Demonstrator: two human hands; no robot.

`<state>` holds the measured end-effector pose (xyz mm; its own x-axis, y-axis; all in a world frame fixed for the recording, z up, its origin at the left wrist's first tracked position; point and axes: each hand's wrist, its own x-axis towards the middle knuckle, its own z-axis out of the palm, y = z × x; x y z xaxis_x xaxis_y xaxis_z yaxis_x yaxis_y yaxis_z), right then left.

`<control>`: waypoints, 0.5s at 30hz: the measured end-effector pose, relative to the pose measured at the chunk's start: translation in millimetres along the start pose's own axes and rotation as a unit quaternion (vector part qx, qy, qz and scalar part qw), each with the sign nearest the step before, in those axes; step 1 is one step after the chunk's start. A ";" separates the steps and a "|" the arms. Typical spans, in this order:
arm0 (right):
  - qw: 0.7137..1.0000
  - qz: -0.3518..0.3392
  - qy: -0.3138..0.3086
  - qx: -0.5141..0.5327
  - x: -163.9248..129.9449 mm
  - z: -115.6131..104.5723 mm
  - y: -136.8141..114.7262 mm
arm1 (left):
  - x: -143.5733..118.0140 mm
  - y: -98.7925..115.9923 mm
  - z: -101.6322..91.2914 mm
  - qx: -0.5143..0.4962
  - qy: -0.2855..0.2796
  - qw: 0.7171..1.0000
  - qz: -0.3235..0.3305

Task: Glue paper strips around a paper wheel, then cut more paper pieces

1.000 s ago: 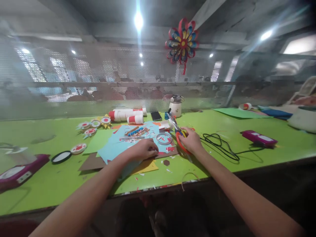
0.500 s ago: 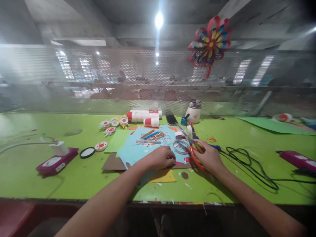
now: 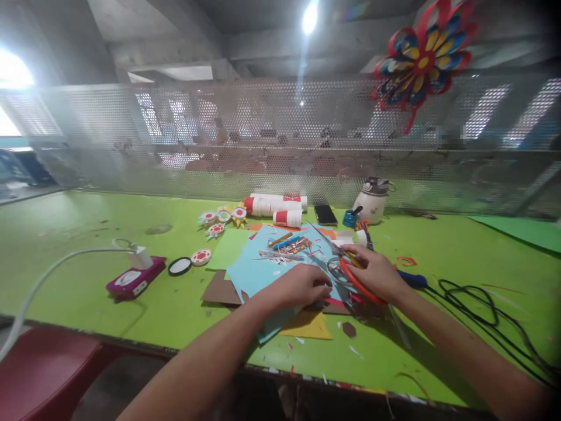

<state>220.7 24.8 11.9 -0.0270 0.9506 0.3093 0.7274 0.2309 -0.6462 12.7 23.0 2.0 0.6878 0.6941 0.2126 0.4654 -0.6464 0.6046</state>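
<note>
My right hand (image 3: 374, 270) is wrapped round the orange handles of a pair of scissors (image 3: 357, 283). Their metal blades point away to the upper left, over the paper. My left hand (image 3: 307, 284) rests low over the near part of the light blue paper sheets (image 3: 254, 263), fingers curled toward the thumb; whatever they may pinch is hidden. Between the hands and just beyond lies a clear roll of tape (image 3: 339, 270). Pens and paper scraps (image 3: 291, 242) are heaped on the blue paper. A yellow sheet (image 3: 309, 325) and brown card (image 3: 217, 287) stick out underneath.
Paper cups (image 3: 287, 219), a black phone (image 3: 325, 215), a small blue pot (image 3: 350, 218) and a white bottle (image 3: 371, 202) stand or lie at the back. A purple power strip (image 3: 138, 285) is at left; a black cable (image 3: 473, 304) coils at right. A paper flower (image 3: 424, 61) hangs above.
The camera has turned left, so the scene sits further right. My right hand still holds the scissors, and my left hand stays over the near edge of the blue paper.
</note>
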 end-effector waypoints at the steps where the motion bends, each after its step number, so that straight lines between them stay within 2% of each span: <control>1: 1.000 0.002 -0.007 0.015 0.1 -0.2 1.4 | 0.9 0.0 -2.5 -0.022 0.032 0.999 -0.002; 4: 0.998 0.014 -0.024 0.058 -1.9 -4.5 2.6 | 3.3 -3.5 -16.9 -0.085 0.165 0.982 -0.022; 9: 0.994 0.029 -0.007 0.101 -12.2 -21.2 -3.9 | -2.0 -23.7 -63.2 -0.141 0.353 0.919 -0.100; 12: 0.993 0.021 -0.005 0.119 -20.5 -32.1 -10.4 | -7.9 -39.5 -92.4 -0.137 0.388 0.898 -0.152; 15: 0.991 0.019 0.007 0.135 -24.9 -37.9 -13.5 | -12.6 -55.7 -115.9 -0.088 0.358 0.907 -0.205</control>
<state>237.6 -9.8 39.4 0.0074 0.9570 0.2901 0.5170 0.2447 -0.8203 -86.4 86.9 54.6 -0.0892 0.9330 0.3487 0.4611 -0.2716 0.8448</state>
